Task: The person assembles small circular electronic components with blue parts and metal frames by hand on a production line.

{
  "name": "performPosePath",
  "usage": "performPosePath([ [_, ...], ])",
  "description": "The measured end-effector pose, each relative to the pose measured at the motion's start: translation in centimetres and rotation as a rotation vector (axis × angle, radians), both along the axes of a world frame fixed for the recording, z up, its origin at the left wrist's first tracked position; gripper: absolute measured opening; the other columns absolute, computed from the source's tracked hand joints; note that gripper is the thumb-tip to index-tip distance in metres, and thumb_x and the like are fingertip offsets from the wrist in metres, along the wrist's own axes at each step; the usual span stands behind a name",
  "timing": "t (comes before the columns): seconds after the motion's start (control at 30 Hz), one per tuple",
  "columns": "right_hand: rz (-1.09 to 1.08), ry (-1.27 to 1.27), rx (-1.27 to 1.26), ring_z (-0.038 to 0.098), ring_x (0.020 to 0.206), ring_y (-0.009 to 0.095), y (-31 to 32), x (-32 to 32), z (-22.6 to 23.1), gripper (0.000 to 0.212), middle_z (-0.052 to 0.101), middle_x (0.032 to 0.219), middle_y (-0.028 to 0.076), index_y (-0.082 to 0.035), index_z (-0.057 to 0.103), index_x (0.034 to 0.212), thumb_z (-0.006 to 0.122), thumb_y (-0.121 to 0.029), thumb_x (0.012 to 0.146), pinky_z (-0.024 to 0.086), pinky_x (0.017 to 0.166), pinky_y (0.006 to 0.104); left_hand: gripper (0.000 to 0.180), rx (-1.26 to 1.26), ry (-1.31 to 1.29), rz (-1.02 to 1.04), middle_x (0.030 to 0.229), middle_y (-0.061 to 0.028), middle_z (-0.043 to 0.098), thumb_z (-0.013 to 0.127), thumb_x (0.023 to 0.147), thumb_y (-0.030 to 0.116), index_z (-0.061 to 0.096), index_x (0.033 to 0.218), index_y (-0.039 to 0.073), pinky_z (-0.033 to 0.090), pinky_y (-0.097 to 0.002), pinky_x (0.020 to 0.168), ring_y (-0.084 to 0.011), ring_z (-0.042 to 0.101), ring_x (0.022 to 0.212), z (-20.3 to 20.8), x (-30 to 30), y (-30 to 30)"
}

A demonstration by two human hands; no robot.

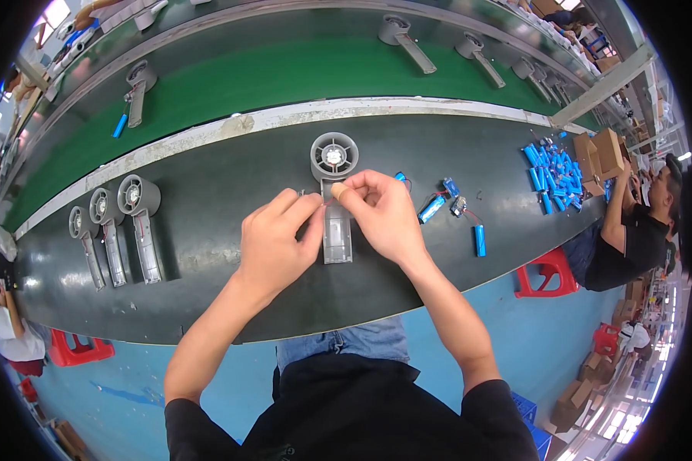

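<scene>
Close Finger Work at the Neck of a Grey Housing

Location: the grey housing (337,240) rests on the counter (231,170) directly before the person, its round fan end (334,156) pointing away and its trough-like handle toward the body.

Grip: the left hand (279,237) and right hand (386,219) meet over the neck, just below the fan end. In both, thumb and forefinger are drawn in close; whether they pinch anything, such as a fine wire, cannot be told at this size.

Assessment: the step in hand appears to be fine work at the neck. One hand should steady the piece while the other makes the small adjustment. Any lead present should be guided, not pulled, and kept clear of the trough's edges. Light fingertip pressure is advised, as the ribs inside the fan end look thin. Keeping the handle square to the body should help sight the work past the fingers.

Surroundings: blue cells with small boards (451,187) lie to the right of the right hand, near enough for a forearm to catch. Three similar housings (139,201) lie well apart on the left.
</scene>
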State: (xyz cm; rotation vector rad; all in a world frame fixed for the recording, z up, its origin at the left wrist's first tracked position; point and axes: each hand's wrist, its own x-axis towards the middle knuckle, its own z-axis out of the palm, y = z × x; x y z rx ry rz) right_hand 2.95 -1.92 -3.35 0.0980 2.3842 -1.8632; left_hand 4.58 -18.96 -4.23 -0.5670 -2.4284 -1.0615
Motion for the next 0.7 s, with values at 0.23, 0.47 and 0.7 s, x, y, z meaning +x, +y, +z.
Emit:
performPosePath([
  [0.23, 0.268, 0.657, 0.301, 0.066, 0.07, 0.018, 0.0, -0.7, -0.3, 0.015, 0.065, 0.097, 0.006, -0.004, 0.072, 0.103, 0.069, -0.009, 0.089, 0.052, 0.06, 0.0297, 0.013, -0.04, 0.027, -0.025, 0.072, -0.0067, 0.053, 0.072, 0.082, 0.005, 0.068, 0.094, 0.006, 0.046, -0.0355, 0.053, -0.0252, 0.055, 0.058, 0.1, -0.4, -1.3],
  [0.47, 0.293, 0.742, 0.506, 0.068, 0.074, 0.022, -0.1, -0.2, -0.5, 0.014, 0.067, 0.096, 0.006, -0.007, 0.072, 0.099, 0.073, -0.01, 0.085, 0.055, 0.062, 0.0315, 0.013, -0.002, 0.044, -0.026, 0.072, -0.0078, 0.051, 0.072, 0.081, 0.002, 0.068, 0.094, 0.005, 0.045, -0.0353, 0.054, -0.026, 0.054, 0.059, -0.7, -0.8, -1.9],
  [0.7, 0.178, 0.72, 0.397, 0.056, 0.056, 0.011, 0.0, 0.4, -1.5, 0.016, 0.062, 0.093, 0.003, -0.008, 0.071, 0.094, 0.077, -0.008, 0.079, 0.045, 0.049, 0.0266, 0.026, 0.309, -0.343, -0.121, 0.083, -0.0072, 0.064, 0.059, 0.093, -0.002, 0.062, 0.119, 0.0, 0.049, -0.0256, 0.069, -0.0129, 0.06, 0.072, -0.3, -0.2, -2.2],
])
